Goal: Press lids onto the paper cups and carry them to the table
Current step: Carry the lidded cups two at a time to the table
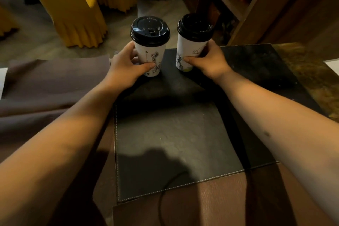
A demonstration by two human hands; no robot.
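Observation:
Two white paper cups with dark line drawings stand upright at the far end of a black leather mat. The left cup wears a black lid and the right cup wears its own black lid. My left hand wraps the left cup's lower wall, thumb across the front. My right hand grips the right cup's lower wall in the same way. The right cup leans slightly to the left. Both cup bases rest at or just above the mat.
A brown cloth covers the surface left of the mat. A dark cable curls over the mat's near edge. A wooden bookshelf stands behind on the right, and yellow-covered chairs stand on the floor beyond.

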